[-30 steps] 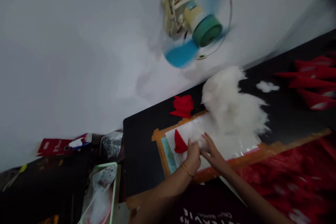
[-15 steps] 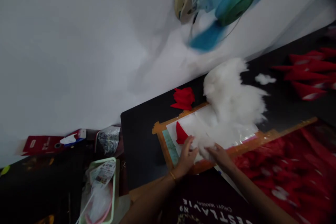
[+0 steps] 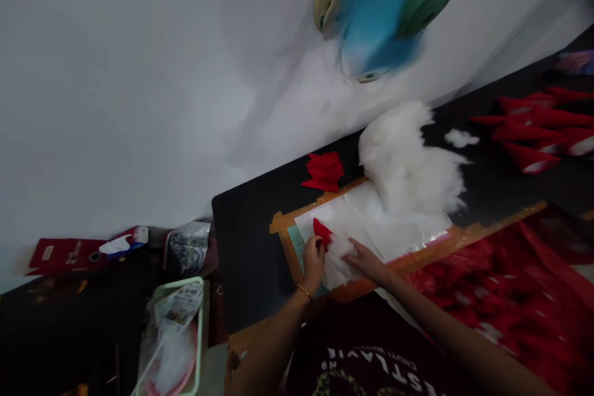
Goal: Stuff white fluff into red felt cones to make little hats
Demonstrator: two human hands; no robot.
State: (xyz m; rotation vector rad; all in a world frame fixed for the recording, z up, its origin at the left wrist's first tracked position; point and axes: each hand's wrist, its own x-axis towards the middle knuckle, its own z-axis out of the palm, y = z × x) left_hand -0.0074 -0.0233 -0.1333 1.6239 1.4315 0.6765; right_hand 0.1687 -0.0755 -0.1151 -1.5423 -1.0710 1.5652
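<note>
My left hand (image 3: 314,258) is closed on the edge of a small red felt cone (image 3: 322,231) near the left end of a white sheet (image 3: 306,221). A tuft of white stuffing (image 3: 338,262) lies against the cone's wide end. From the right, my right hand (image 3: 364,260) has its fingers closed on that tuft. Just beyond the hands rises a large heap of white stuffing (image 3: 401,161). A small stack of red felt pieces (image 3: 323,171) rests behind the sheet.
Several red cones (image 3: 533,127) lie at the right on the black table (image 3: 245,260). A red bag of filled pieces (image 3: 487,297) is at the front right. A blue fan (image 3: 375,12) spins on the wall. Down left stands a pale green basket (image 3: 199,334).
My left hand has taken hold of the red cone, which was lying on the sheet. My right hand has moved left, bringing the stuffing tuft up to the cone.
</note>
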